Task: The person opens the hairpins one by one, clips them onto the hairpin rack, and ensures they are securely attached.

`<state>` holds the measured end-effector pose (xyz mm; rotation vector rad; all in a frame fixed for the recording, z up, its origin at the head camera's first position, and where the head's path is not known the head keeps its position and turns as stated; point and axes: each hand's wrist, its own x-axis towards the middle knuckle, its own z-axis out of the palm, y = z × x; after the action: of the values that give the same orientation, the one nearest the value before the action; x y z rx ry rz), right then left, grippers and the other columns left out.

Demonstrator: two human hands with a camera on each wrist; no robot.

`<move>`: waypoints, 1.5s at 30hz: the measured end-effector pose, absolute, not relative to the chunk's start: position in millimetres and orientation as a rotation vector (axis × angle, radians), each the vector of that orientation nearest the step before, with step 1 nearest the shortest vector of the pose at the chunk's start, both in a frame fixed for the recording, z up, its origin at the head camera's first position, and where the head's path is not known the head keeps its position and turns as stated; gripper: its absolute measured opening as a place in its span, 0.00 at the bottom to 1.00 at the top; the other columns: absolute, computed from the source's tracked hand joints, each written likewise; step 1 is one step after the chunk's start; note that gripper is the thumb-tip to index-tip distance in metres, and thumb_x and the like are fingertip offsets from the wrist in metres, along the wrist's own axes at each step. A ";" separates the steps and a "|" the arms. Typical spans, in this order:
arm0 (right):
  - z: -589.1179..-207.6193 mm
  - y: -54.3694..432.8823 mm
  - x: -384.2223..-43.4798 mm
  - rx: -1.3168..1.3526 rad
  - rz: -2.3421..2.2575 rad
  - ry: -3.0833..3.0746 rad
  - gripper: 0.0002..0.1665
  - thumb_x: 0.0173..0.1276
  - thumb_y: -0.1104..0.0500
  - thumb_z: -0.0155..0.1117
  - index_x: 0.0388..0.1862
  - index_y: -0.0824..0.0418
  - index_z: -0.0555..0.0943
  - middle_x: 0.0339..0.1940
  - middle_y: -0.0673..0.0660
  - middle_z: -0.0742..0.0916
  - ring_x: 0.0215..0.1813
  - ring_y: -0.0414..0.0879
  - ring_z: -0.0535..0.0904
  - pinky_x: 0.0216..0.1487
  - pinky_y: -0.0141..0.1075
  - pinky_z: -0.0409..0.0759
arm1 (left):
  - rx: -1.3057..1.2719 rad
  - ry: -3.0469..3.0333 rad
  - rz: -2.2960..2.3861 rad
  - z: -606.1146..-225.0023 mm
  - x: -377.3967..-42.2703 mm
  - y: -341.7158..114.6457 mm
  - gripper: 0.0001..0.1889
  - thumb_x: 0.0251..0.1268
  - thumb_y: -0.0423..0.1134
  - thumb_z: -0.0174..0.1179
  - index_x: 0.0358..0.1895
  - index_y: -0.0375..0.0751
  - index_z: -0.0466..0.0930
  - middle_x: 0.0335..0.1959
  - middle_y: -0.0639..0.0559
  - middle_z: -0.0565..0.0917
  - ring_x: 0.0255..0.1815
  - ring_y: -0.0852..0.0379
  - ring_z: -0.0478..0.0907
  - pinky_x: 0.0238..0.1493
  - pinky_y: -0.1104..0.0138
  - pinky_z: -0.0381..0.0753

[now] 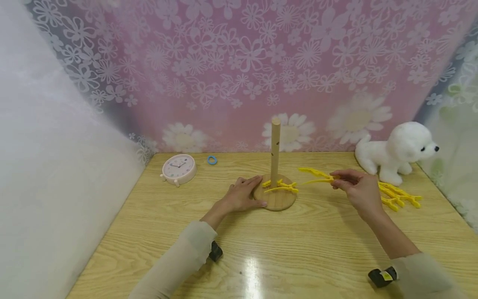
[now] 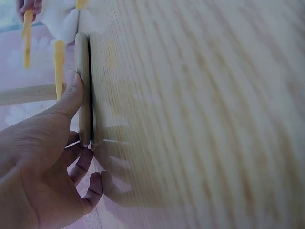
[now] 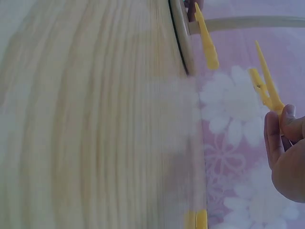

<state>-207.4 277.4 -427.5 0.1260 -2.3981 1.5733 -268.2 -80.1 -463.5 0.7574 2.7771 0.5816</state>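
Note:
My left hand [image 1: 242, 196] holds the rim of a wooden stand's round base [image 1: 278, 203], thumb on top and fingers along the edge. From this base rises an upright wooden post [image 1: 275, 151]. A yellow alligator hair clip [image 1: 285, 188] sits low on the post, its long arms either side of it. To the right, my right hand [image 1: 360, 194] pinches the tail end of another yellow hair clip [image 3: 270, 90] between thumb and fingers. That clip is in the air, jaws spread and pointing left toward the post.
Several more yellow clips [image 1: 399, 196] lie on the table behind and right of my right hand. A white plush dog [image 1: 388, 151] stands at the back right. At the back left are a pink alarm clock [image 1: 179, 169] and a small blue ring [image 1: 212, 160]. A flowered curtain [image 1: 239, 83] hangs behind.

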 end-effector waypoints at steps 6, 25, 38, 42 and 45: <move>-428.4 253.2 -217.8 0.116 1.608 -2.406 0.12 0.74 0.66 0.68 0.53 0.69 0.87 0.43 0.60 0.91 0.37 0.39 0.88 0.44 0.30 0.85 | 0.756 2.776 0.575 -462.9 -268.7 -80.2 0.50 0.67 0.68 0.63 0.86 0.56 0.50 0.85 0.60 0.54 0.75 0.48 0.60 0.70 0.40 0.62; -436.7 198.2 -240.4 0.132 1.732 -2.393 0.10 0.70 0.69 0.71 0.49 0.70 0.89 0.44 0.69 0.90 0.36 0.43 0.88 0.43 0.36 0.87 | 0.743 2.770 0.595 -462.9 -266.7 -79.6 0.51 0.67 0.68 0.64 0.86 0.55 0.49 0.85 0.59 0.54 0.74 0.49 0.60 0.69 0.41 0.62; -443.0 182.7 -245.8 0.122 1.685 -2.453 0.09 0.70 0.69 0.70 0.47 0.68 0.89 0.42 0.66 0.90 0.37 0.51 0.89 0.42 0.39 0.87 | 0.728 2.778 0.576 -466.2 -269.3 -80.9 0.51 0.66 0.70 0.63 0.86 0.58 0.48 0.85 0.61 0.54 0.75 0.51 0.60 0.71 0.41 0.60; -444.1 179.9 -247.5 0.120 1.667 -2.465 0.08 0.70 0.69 0.71 0.47 0.68 0.90 0.40 0.65 0.91 0.37 0.52 0.89 0.40 0.38 0.87 | 0.729 2.776 0.571 -464.6 -268.9 -80.2 0.51 0.66 0.69 0.63 0.86 0.57 0.49 0.85 0.61 0.55 0.75 0.50 0.60 0.71 0.42 0.61; -444.1 178.3 -248.1 0.119 1.678 -2.463 0.08 0.70 0.70 0.70 0.47 0.68 0.89 0.40 0.65 0.91 0.37 0.51 0.89 0.40 0.39 0.88 | 0.736 2.774 0.564 -462.9 -268.5 -80.3 0.51 0.67 0.68 0.63 0.86 0.56 0.49 0.85 0.60 0.55 0.75 0.49 0.60 0.70 0.42 0.62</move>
<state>-248.1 178.3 -444.1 0.1193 -2.4632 1.6778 -268.5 -80.3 -462.9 0.7364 2.7740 0.5639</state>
